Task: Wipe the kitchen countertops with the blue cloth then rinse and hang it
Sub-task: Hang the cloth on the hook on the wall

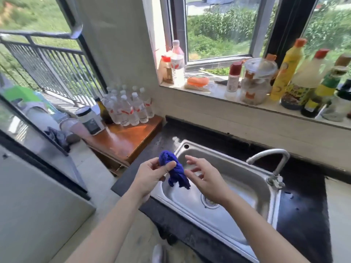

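Left hand pinches blue cloth | right hand empty, fingers blurred

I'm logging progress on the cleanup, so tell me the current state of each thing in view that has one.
blue cloth, bunched up, hanging over the left edge of the sink.
left hand, pinches the cloth.
right hand, open, beside the cloth.
tap, no water seen running.
sink, no standing water seen.
water bottles, upright, capped.
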